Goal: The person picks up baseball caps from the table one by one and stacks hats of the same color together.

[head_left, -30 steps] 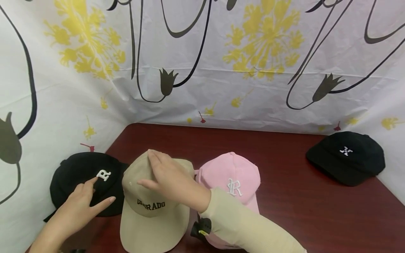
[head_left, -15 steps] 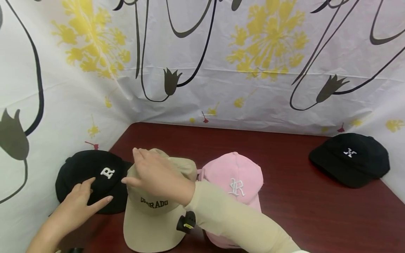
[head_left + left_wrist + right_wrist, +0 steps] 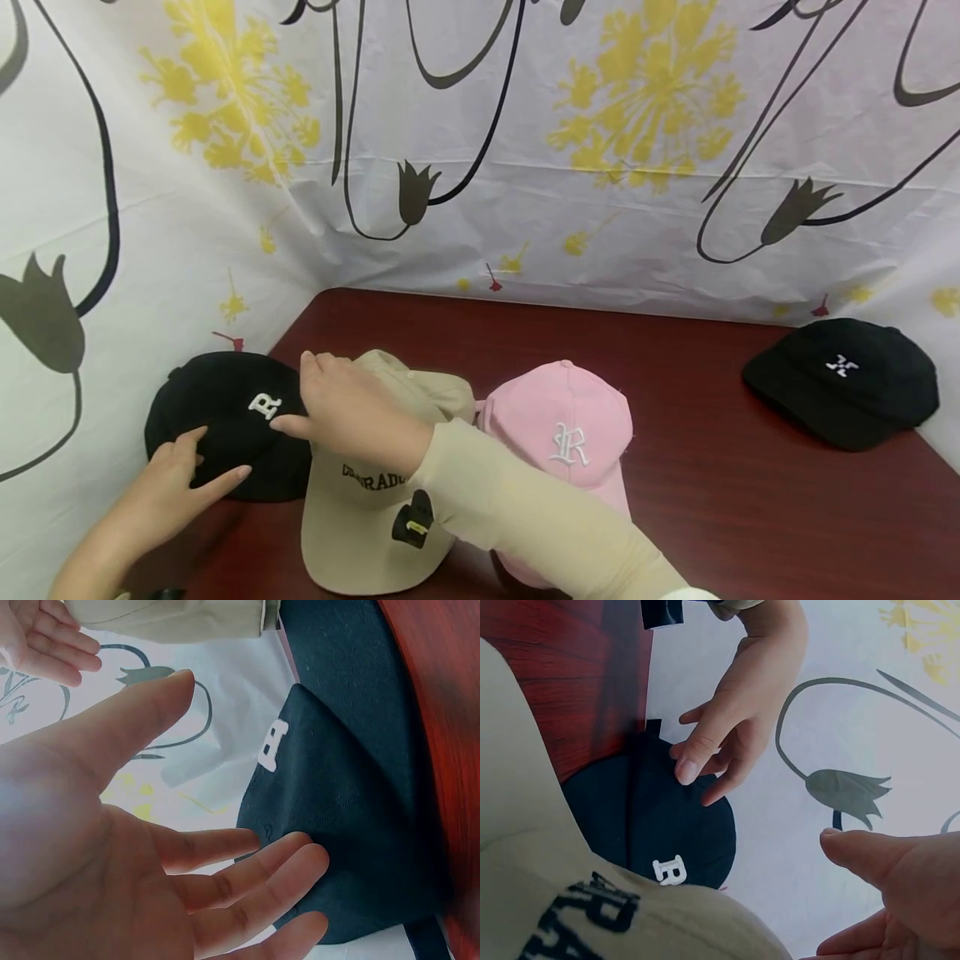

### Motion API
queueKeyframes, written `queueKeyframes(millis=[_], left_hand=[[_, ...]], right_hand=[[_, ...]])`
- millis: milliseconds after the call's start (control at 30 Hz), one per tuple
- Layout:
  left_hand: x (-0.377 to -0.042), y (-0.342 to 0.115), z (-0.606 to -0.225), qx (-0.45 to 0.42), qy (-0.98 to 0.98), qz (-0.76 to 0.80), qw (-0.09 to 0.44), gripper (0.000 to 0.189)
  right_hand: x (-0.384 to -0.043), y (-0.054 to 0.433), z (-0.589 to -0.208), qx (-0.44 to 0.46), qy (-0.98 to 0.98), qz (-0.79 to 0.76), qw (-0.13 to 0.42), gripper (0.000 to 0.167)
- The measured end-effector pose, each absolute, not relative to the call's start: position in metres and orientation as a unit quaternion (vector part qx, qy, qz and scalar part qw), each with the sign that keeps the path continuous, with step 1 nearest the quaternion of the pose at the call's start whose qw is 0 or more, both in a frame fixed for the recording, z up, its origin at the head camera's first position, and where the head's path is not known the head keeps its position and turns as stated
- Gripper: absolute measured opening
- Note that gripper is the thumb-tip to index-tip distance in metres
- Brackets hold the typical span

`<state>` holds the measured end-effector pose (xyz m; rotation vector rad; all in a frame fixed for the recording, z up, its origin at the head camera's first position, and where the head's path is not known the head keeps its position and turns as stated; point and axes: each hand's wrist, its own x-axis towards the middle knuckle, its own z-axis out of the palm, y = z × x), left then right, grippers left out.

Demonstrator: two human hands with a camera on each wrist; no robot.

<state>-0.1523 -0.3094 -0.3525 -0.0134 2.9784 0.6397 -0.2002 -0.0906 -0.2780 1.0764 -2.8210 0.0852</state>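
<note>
A black cap [image 3: 225, 392] with a white letter R lies at the left of the table. My left hand [image 3: 153, 500] is at its near left side, fingers extended and thumb spread; in the left wrist view the fingertips [image 3: 311, 859] overlap the black cloth, and contact is hard to tell. Beside it sits a beige cap [image 3: 375, 542] with dark lettering, its brim toward me. Over the beige crown, my right hand [image 3: 356, 408] reaches left with straight fingers, thumb pointing to the black cap. The right wrist view shows that hand [image 3: 922, 885] holding nothing.
A pink cap [image 3: 558, 417] stands right of the beige one, partly behind my right sleeve [image 3: 540, 508]. Another black cap [image 3: 843, 383] lies at the far right of the dark red table [image 3: 697, 467]. Patterned white cloth [image 3: 510, 208] hangs behind and at the sides.
My right hand has slid left from the beige cap's crown toward the black cap. My left fingers have drawn back leftward from the letter R. The head view has shifted slightly.
</note>
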Motion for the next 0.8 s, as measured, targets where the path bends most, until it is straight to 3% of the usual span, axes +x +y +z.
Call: queueKeyframes(millis=[800], left_hand=[[-0.141, -0.334, -0.359, 0.007, 0.974, 0.221, 0.058, 0.086]], right_hand=[[-0.191, -0.143, -0.293, 0.297, -0.951, 0.072, -0.035, 0.094]])
